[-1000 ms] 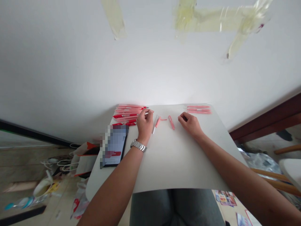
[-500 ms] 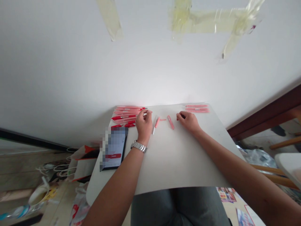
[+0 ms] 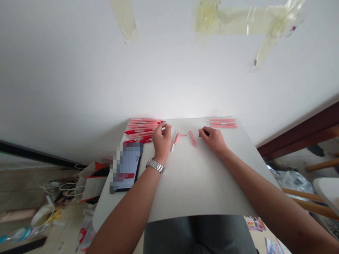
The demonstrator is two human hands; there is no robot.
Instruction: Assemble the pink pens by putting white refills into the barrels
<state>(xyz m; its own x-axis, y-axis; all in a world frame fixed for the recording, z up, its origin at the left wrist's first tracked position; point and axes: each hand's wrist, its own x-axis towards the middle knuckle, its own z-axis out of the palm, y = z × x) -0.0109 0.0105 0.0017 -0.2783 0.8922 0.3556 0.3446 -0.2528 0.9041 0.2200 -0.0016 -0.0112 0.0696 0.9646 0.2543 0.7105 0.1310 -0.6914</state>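
Observation:
Both my hands rest at the far end of a white table (image 3: 196,183). My left hand (image 3: 162,140), with a metal watch on its wrist, has its fingers curled at the edge of a pile of pink and red pens (image 3: 143,127); whether it grips one is unclear. My right hand (image 3: 213,139) lies with fingers curled in, apparently empty. Between them lie loose pen parts: a white refill (image 3: 173,142), a short pink piece (image 3: 177,137) and a pink barrel (image 3: 192,138). A small row of pink pens (image 3: 224,123) lies at the far right.
A phone (image 3: 127,165) lies at the table's left edge. A white wall with strips of tape rises behind the table. Bags and clutter cover the floor at left. A wooden chair and dark wooden furniture stand at right.
Both hands have stayed almost in place; my right hand has edged slightly left toward the pink barrel. The view has shifted a little.

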